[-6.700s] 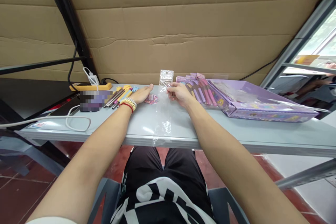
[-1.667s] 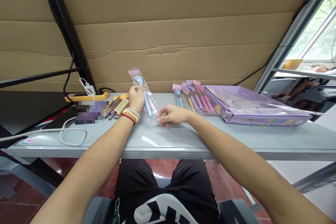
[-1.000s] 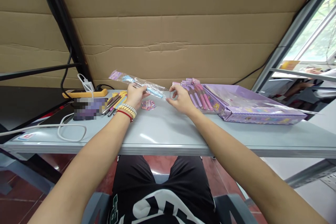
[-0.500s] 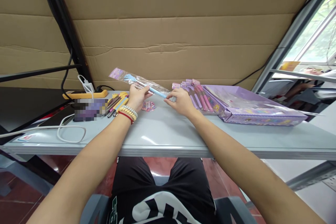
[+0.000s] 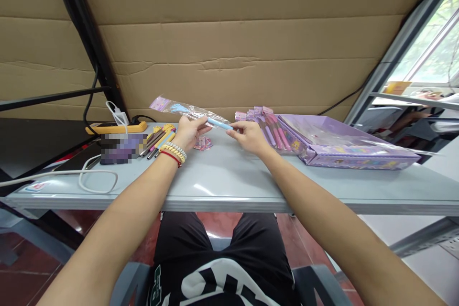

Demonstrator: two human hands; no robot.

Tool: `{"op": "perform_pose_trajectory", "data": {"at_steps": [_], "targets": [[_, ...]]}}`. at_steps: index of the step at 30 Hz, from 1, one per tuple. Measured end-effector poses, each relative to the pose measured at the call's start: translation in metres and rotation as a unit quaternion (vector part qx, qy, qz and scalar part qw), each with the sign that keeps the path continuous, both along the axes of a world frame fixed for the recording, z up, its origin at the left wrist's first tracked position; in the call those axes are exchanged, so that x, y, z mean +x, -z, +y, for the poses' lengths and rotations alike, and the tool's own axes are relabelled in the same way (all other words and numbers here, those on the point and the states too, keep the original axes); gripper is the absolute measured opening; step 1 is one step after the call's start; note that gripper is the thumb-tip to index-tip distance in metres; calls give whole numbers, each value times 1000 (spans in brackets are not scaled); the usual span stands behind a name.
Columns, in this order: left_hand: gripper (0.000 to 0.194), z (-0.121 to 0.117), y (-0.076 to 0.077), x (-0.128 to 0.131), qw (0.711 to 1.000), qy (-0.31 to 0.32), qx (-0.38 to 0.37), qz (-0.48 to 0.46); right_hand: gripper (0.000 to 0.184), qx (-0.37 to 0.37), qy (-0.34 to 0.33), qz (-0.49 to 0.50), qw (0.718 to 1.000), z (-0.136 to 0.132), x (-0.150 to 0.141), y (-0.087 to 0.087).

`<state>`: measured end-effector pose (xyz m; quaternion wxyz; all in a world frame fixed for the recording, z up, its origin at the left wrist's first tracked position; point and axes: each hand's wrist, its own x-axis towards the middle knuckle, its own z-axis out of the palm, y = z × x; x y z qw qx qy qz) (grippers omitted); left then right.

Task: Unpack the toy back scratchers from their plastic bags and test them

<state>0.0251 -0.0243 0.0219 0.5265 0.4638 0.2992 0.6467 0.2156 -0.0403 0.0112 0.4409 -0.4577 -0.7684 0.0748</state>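
A blue back scratcher (image 5: 219,123) with a hand-shaped head lies inside a clear plastic bag (image 5: 195,111), held slanting above the table. My left hand (image 5: 190,132) grips the bag around its middle, thumb on top. At the handle end, my right hand (image 5: 248,135) pinches the bag's lower right end between thumb and fingers. The bag's purple header (image 5: 159,103) points up to the left. Small pink cards (image 5: 203,143) lie on the table beside my left hand. Loose back scratchers (image 5: 158,139), yellow and other colours, lie left of my wrist.
Right of my hands, several bagged back scratchers (image 5: 276,130) lean against a purple box (image 5: 358,160) with clear bags (image 5: 322,131) in it. A phone (image 5: 124,149), a white cable (image 5: 96,191) and a yellow-cased device (image 5: 118,129) are at the left. Cardboard (image 5: 229,57) stands behind the table.
Earlier an empty bag lay flat between my hands. Then the blue back scratcher was in a bag, upright in my left hand; it has tilted left and my right hand has closed on its lower end.
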Motion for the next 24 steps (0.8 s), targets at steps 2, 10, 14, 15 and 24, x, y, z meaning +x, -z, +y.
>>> {"op": "perform_pose_trajectory", "data": {"at_steps": [2,10,14,15,24], "targets": [[23,4,-1,-5,999,-28,-11,-25,30,-5,10,31,999,1,3,-1],[10,14,-7,-21,981,-147,-46,-114,32,-47,-43,105,992,13,29,-6],[8,17,-8,-25,972,-171,-39,-154,36,-71,-45,164,983,13,37,-12],[10,18,-8,-26,972,-171,-37,-157,36,-81,-48,183,978,12,38,-13],[12,11,-5,-16,993,-104,-21,-55,20,-100,-5,-38,994,8,33,-8]]}}
